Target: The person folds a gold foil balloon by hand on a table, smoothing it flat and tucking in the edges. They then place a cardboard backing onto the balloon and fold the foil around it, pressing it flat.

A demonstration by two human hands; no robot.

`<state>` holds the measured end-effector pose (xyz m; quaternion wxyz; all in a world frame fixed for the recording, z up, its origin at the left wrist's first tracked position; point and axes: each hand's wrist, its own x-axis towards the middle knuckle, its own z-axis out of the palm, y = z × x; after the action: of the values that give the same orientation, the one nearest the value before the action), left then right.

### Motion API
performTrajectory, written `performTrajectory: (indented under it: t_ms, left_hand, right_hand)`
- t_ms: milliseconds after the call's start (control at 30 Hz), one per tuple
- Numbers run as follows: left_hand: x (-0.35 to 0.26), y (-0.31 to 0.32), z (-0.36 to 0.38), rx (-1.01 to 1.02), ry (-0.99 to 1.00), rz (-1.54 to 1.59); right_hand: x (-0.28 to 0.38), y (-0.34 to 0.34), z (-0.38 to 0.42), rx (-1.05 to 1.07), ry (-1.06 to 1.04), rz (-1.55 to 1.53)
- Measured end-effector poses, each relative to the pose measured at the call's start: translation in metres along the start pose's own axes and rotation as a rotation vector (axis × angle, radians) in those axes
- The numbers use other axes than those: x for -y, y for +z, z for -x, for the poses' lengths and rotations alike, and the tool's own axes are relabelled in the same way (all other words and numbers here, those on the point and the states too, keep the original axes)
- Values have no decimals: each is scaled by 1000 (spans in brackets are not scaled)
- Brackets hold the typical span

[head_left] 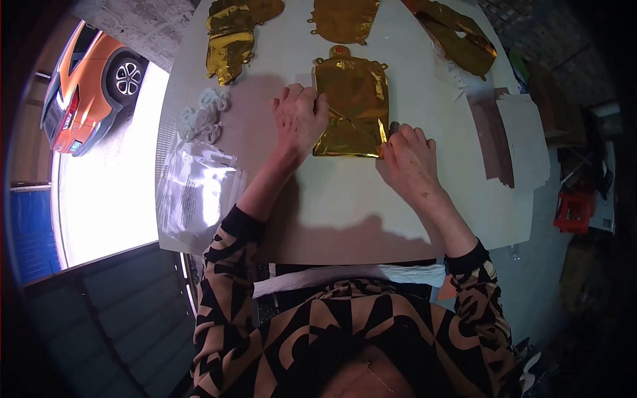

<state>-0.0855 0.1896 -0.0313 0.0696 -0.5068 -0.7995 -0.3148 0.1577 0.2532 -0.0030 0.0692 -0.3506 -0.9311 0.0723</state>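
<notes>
A flat gold foil balloon lies folded on the table before me, with small tabs along its upper edge and a red spot on its top tab. My left hand is curled at its left edge, the thumb side overlapping the foil. At the lower right corner, my right hand pinches the foil between thumb and bent fingers. The fingertips of both hands are partly hidden.
More gold foil balloons lie along the far side of the table. To the left are a bundle of whitish ties and clear plastic bags. White card sheets lie right; a red crate stands beyond.
</notes>
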Motion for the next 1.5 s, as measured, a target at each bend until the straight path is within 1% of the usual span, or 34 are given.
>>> performTrajectory:
  t_ms: [100,200,300,400,500,700,867,933,1133,1233,1267,1367,1467,1500]
  left_hand:
    - [-4,-4,-3,16,-1,-32]
    - [-7,-5,-5,-73,63,8]
    - [-10,-4,-6,-90,205,80]
    - [-20,-13,-7,-3,400,10]
    - [-30,-16,1,133,514,-38]
    - [-20,-1,7,233,473,-94]
    - [-21,-2,9,244,470,-126]
    - [-21,-2,7,252,460,-130]
    - [-22,-2,5,289,429,-130]
    - [-25,-5,2,295,406,-74]
    - [-25,-7,1,297,397,-42]
    - [-25,-6,-2,285,382,29]
    - [-21,-3,-6,276,379,76]
    - [-20,-2,-8,275,379,89]
  right_hand:
    - [3,-2,0,14,9,1]
    - [3,-2,-1,12,8,3]
    - [3,-4,-1,26,13,-3]
    - [4,-5,-2,48,18,-12]
    - [4,-7,-3,83,25,-11]
    - [5,-10,-1,96,22,-1]
    - [2,-13,-1,78,9,-24]
    - [3,-15,-1,47,14,-44]
    - [-12,-12,-25,-184,49,-224]
    - [-27,-4,-58,-141,161,-406]
    - [-28,-11,-68,-117,207,-487]
    - [-39,-16,-96,-19,268,-516]
    - [-46,-16,-115,41,271,-509]
    - [-46,-16,-119,72,306,-556]
